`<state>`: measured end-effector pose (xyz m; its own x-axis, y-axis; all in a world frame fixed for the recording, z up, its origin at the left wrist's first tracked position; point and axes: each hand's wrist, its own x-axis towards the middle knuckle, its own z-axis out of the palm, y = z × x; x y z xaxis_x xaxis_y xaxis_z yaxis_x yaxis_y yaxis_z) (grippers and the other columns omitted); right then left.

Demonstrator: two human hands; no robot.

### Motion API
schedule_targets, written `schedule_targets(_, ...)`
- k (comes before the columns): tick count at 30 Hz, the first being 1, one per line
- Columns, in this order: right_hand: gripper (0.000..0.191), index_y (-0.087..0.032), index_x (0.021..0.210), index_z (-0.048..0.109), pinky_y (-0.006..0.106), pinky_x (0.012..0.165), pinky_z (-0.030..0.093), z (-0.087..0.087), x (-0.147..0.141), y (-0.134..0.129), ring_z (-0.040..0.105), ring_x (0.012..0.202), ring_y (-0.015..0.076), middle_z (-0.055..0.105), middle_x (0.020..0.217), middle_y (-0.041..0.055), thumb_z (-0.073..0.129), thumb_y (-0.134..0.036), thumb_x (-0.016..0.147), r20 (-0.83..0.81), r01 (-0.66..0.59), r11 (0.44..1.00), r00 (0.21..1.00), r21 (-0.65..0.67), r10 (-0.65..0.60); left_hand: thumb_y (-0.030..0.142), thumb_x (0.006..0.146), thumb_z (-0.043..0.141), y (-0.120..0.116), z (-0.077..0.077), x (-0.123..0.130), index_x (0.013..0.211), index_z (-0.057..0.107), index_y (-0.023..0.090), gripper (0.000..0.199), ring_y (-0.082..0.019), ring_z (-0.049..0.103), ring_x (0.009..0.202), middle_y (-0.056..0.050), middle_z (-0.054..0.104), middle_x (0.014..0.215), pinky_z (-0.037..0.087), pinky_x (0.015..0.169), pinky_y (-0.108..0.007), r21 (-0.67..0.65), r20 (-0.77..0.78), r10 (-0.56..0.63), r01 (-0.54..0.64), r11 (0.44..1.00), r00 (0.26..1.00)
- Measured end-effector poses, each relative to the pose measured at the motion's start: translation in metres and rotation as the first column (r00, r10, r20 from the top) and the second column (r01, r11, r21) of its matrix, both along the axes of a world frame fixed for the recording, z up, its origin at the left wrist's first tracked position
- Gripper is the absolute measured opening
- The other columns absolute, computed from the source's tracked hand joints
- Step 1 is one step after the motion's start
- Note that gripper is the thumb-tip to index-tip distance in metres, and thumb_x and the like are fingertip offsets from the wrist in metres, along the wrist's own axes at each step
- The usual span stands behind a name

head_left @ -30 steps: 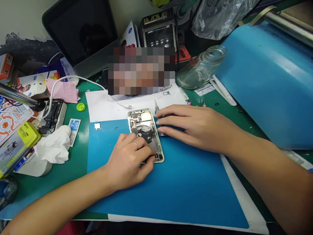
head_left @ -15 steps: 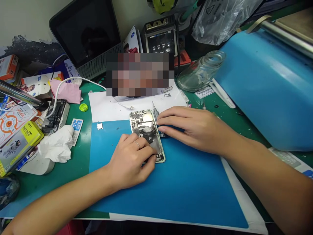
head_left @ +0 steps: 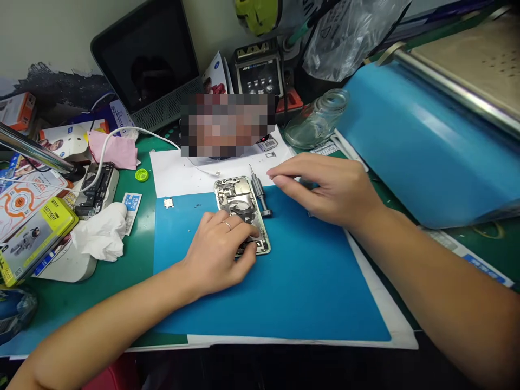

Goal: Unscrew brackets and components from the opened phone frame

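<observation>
An opened smartphone [head_left: 240, 201] with bare inner parts lies on the blue mat [head_left: 284, 292]. My left hand [head_left: 223, 252], with a ring on one finger, is closed at the phone's lower end, its fingers curled over the inside. Close along the phone's right edge lies a grey precision screwdriver [head_left: 259, 189], its thin tip pointing away from me. To the right of it and raised, my right hand [head_left: 333, 187] is pinched with thumb and forefinger together. What is between those fingertips, if anything, is too small to make out. A dark object beneath that hand is mostly hidden.
A small silver part [head_left: 168, 202] lies at the mat's upper left. White paper [head_left: 182, 173] extends behind the phone. On the right are a glass jar [head_left: 319, 119] and a rolled blue sheet [head_left: 398, 146]. Boxes, a tissue [head_left: 101, 233] and a white cable [head_left: 108, 146] crowd the left.
My right hand has lifted away from the screwdriver towards the right, and its fingers have drawn into a pinch. The screwdriver now shows whole. My left hand stays on the phone; the view has shifted slightly.
</observation>
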<state>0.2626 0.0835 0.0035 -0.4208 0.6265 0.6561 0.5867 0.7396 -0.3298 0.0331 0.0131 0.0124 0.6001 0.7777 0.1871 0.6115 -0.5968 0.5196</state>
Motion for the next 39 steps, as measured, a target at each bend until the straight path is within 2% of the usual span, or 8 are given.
schedule_targets(4, 0.016, -0.025, 0.103, 0.071, 0.033, 0.071, 0.056, 0.013, 0.015, -0.003, 0.075, 0.088, 0.0206, 0.079, 0.099, 0.0026, 0.057, -0.027, 0.096, 0.185, 0.044, 0.999, 0.982, 0.002, -0.044, 0.020, 0.094, 0.051, 0.000, -0.004, -0.001, 0.096, 0.062, 0.021, 0.011, -0.019, 0.057, 0.084, -0.001, 0.072, 0.091, 0.033, 0.074, -0.037, 0.026, 0.003, 0.002, -0.002, 1.000, 1.000)
schedule_targets(8, 0.016, -0.027, 0.102, 0.073, 0.030, 0.061, 0.051, 0.029, 0.048, -0.017, 0.075, 0.084, 0.0188, 0.079, 0.094, 0.0025, 0.059, -0.031, 0.097, 0.288, 0.106, 0.994, 0.951, 0.020, -0.107, 0.018, 0.094, 0.052, 0.001, -0.009, -0.002, 0.100, 0.060, 0.021, 0.011, -0.020, 0.057, 0.087, -0.002, 0.072, 0.091, 0.033, 0.075, -0.036, 0.055, 0.021, -0.002, 0.001, 0.998, 1.000)
schedule_targets(12, 0.021, -0.027, 0.108, 0.072, 0.027, 0.049, 0.046, 0.028, 0.072, -0.036, 0.074, 0.076, 0.0174, 0.079, 0.093, 0.0037, 0.058, -0.038, 0.097, 0.371, 0.141, 0.989, 0.921, -0.034, -0.119, 0.017, 0.096, 0.050, 0.003, -0.012, -0.002, 0.098, 0.059, 0.020, 0.010, -0.020, 0.056, 0.085, -0.002, 0.070, 0.088, 0.032, 0.074, -0.035, 0.071, 0.033, -0.021, 0.019, 0.997, 0.999)
schedule_targets(16, 0.026, -0.024, 0.119, 0.067, 0.032, 0.066, 0.059, 0.013, 0.075, -0.052, 0.074, 0.095, 0.0247, 0.076, 0.109, 0.0081, 0.061, -0.032, 0.096, 0.436, 0.154, 0.987, 0.891, -0.037, -0.123, 0.016, 0.094, 0.052, 0.003, -0.012, -0.002, 0.098, 0.059, 0.020, 0.010, -0.020, 0.055, 0.085, -0.002, 0.070, 0.088, 0.032, 0.074, -0.035, 0.079, 0.029, -0.036, 0.034, 0.996, 0.999)
schedule_targets(19, 0.028, -0.027, 0.123, 0.065, 0.038, 0.080, 0.062, 0.002, 0.071, -0.062, 0.072, 0.105, 0.0281, 0.073, 0.120, 0.0099, 0.060, -0.030, 0.096, 0.404, 0.188, 0.979, 0.904, -0.077, -0.142, 0.015, 0.093, 0.052, 0.003, -0.011, -0.002, 0.097, 0.060, 0.021, 0.010, -0.021, 0.056, 0.087, -0.002, 0.071, 0.090, 0.031, 0.074, -0.035, 0.083, 0.004, -0.046, 0.045, 0.996, 0.999)
schedule_targets(27, 0.032, -0.022, 0.128, 0.064, 0.055, 0.099, 0.056, -0.008, 0.059, -0.076, 0.060, 0.126, 0.0345, 0.061, 0.138, 0.0142, 0.055, -0.029, 0.098, 0.416, 0.293, 0.938, 0.888, -0.188, -0.194, 0.016, 0.095, 0.052, 0.005, -0.011, -0.001, 0.096, 0.064, 0.020, 0.013, -0.022, 0.056, 0.090, -0.003, 0.070, 0.090, 0.031, 0.074, -0.036, 0.074, -0.018, -0.057, 0.058, 0.996, 0.998)
schedule_targets(36, 0.025, -0.021, 0.113, 0.072, 0.056, 0.105, 0.052, -0.023, 0.048, -0.063, 0.057, 0.128, 0.0352, 0.061, 0.135, 0.0145, 0.052, -0.026, 0.099, 0.361, 0.238, 0.951, 0.919, -0.197, -0.155, 0.018, 0.096, 0.053, 0.006, -0.011, -0.003, 0.096, 0.069, 0.023, 0.017, -0.022, 0.055, 0.090, -0.002, 0.068, 0.091, 0.031, 0.074, -0.038, 0.066, -0.057, -0.065, 0.068, 0.995, 0.996)
schedule_targets(39, 0.021, -0.023, 0.109, 0.071, 0.062, 0.114, 0.042, -0.022, 0.046, -0.065, 0.057, 0.130, 0.0336, 0.063, 0.135, 0.0118, 0.053, -0.025, 0.099, 0.288, 0.198, 0.959, 0.948, -0.204, -0.134, 0.018, 0.096, 0.053, 0.005, -0.011, -0.002, 0.095, 0.069, 0.022, 0.016, -0.022, 0.055, 0.091, -0.002, 0.068, 0.090, 0.031, 0.074, -0.038, 0.055, -0.064, -0.062, 0.066, 0.996, 0.996)
